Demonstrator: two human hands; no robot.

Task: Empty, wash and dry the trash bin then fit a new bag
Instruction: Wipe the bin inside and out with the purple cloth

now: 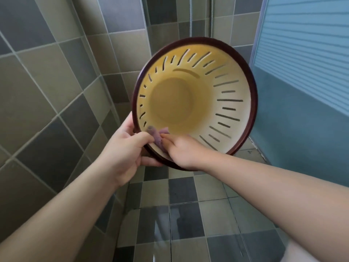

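The trash bin [226, 103] is cream-yellow inside, with slotted walls and a dark red rim, held up and tipped so its open mouth faces me. My left hand [124, 148] grips the rim at the lower left, thumb over the edge. My right hand [181, 148] reaches inside at the bottom edge and holds a small purple cloth [157, 137] against the inner wall. The bin holds nothing else that I can see.
Grey and beige tiled walls stand at the left and behind the bin. A blue frosted door panel [302, 72] stands at the right. The wet tiled floor [188, 214] lies below, and a shower hose [211, 16] hangs on the back wall.
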